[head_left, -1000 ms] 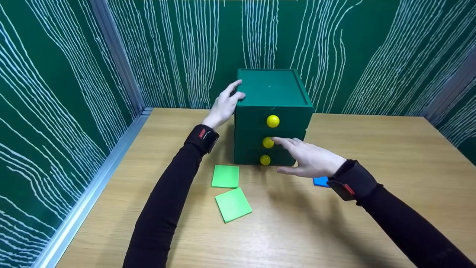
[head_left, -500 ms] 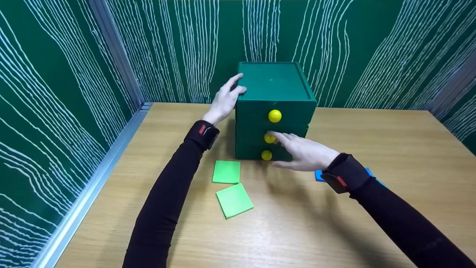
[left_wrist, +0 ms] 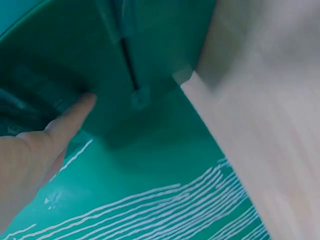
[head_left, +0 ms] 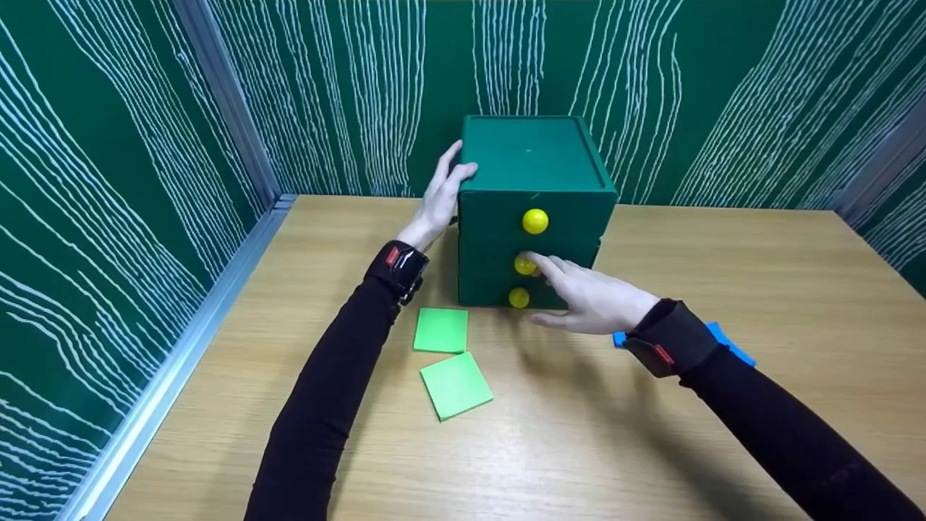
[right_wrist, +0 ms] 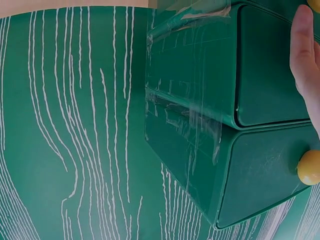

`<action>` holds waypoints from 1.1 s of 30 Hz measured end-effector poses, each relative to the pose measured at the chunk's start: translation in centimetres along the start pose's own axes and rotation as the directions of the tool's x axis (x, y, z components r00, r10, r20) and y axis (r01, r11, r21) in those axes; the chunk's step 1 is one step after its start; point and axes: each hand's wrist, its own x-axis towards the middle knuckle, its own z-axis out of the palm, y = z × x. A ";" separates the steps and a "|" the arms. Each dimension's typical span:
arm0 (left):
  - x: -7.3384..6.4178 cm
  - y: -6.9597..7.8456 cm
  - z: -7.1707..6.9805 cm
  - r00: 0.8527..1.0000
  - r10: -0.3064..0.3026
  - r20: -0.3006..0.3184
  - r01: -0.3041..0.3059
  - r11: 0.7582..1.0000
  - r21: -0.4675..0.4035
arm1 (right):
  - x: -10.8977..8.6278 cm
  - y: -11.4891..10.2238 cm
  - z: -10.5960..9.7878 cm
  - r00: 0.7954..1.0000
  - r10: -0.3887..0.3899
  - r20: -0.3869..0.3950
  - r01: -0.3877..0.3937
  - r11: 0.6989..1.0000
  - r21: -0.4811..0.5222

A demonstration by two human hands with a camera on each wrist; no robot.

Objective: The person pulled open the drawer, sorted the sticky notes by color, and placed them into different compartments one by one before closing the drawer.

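Green plastic drawer cabinet [head_left: 539,155]: it is being seen upright toward the back of the pale wood-grain table [head_left: 542,463].
Yellow ball-shaped knobs: a top knob [head_left: 535,221], a middle knob [head_left: 524,265] and a bottom knob [head_left: 519,297] are being shown one below another on the front.
Left hand [head_left: 439,197]: the cabinet's left side is being touched by extended fingers, the thumb being laid over the upper left edge, spread from them.
Right hand [head_left: 597,293]: the middle knob is being partly covered by nearly straight fingers, the thumb being held apart below; whether the knob is being pressed cannot be told.
Clear tape [right_wrist: 192,105]: the cabinet's side is being crossed by it.
Light-green square pads: a rear pad [head_left: 441,330] and a front pad [head_left: 456,386] are being seen before the cabinet, near the left sleeve [head_left: 325,398].
Blue flat material [head_left: 731,345]: it is being partly hidden by the right wristband [head_left: 671,339].
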 end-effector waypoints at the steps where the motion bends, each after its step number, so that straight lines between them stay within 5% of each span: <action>1: 0.0 -0.1 0.1 1.000 0.003 0.006 -0.003 1.000 -0.017 | 0.0 0.0 0.0 1.000 0.002 0.000 -0.002 1.000 0.001; 10: 0.1 -0.8 0.4 0.999 0.036 0.012 -0.035 0.995 -0.092 | -1.1 -0.9 0.1 1.000 -0.011 -0.007 0.011 1.000 -0.017; 18: 0.1 -0.8 0.3 0.998 -0.056 0.002 0.056 0.995 -0.081 | -3.2 -2.6 0.4 0.998 -0.063 -0.001 0.063 0.995 -0.082; 33: 0.0 -0.8 0.2 0.997 -0.078 0.024 0.080 0.994 -0.079 | -6.3 -5.0 1.0 0.976 -0.216 -0.030 0.206 0.959 -0.195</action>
